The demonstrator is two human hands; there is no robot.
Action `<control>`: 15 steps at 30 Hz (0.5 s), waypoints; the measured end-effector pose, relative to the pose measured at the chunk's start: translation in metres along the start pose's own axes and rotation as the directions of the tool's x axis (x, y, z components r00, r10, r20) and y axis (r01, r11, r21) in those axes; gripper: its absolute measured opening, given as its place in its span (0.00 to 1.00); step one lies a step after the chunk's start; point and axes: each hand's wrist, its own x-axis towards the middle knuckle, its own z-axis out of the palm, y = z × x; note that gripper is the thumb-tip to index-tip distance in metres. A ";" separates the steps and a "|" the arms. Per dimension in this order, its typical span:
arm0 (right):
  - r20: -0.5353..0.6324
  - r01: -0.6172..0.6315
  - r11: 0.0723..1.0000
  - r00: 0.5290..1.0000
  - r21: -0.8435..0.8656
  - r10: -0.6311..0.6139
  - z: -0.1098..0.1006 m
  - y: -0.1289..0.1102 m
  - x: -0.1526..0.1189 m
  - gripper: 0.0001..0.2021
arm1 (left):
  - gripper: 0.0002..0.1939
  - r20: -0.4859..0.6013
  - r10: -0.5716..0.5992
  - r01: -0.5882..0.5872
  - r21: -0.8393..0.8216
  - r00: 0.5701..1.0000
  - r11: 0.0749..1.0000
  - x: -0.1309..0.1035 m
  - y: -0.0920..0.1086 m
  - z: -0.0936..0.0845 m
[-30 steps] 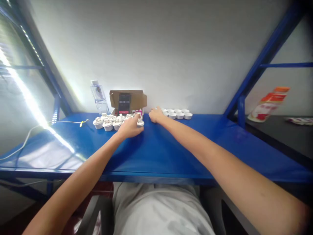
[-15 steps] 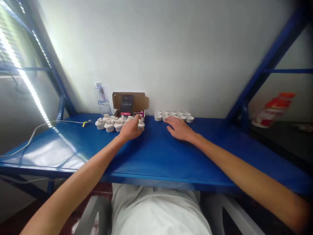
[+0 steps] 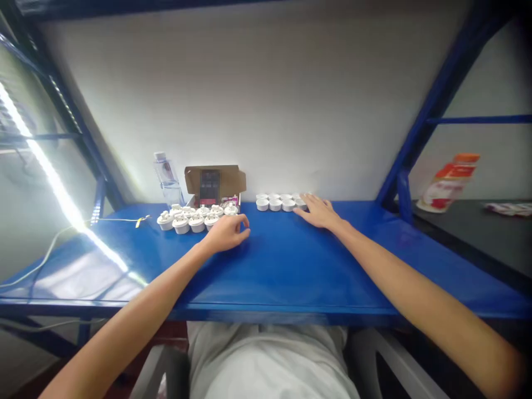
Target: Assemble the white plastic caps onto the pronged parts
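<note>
Pulling slightly back from the front of the knob-topped white cups, the left hand is now curling in front of their right end, while the right hand is shifting from the middle of the open white cups to their right end. Farthest left, a white cable is running over the blue counter, a yellow tag hanging on it near its end. Beside it, a clear bottle is standing tilted in the view, and the knob-topped cups are sitting clustered in rows before an open cardboard box, where a dark panel is leaning. The left grip is staying loosely open, thumb and forefinger bending toward each other with nothing showing between them. Right of that, the open cups are standing upright in two rows, looking evenly lined up, so the right hand is probably straightening or steadying them. Its grip is opening flat, fingers spreading over the end cups and partly hiding them; whether it is touching them, I cannot tell. Beyond, an orange-capped bottle is showing on a dark surface.
</note>
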 end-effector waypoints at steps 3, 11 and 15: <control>0.013 0.028 1.000 1.000 -0.001 -0.028 0.001 -0.008 -0.001 0.37 | 0.08 0.004 0.008 -0.008 0.003 1.000 1.000 0.000 0.000 0.000; 0.033 0.013 1.000 0.999 0.006 -0.013 0.001 -0.012 -0.003 0.36 | 0.08 0.023 0.018 -0.017 -0.009 1.000 1.000 0.001 0.001 -0.002; 0.012 0.019 1.000 1.000 -0.010 -0.019 0.002 -0.014 -0.004 0.36 | 0.09 0.012 0.005 -0.005 0.000 1.000 1.000 0.001 0.001 -0.002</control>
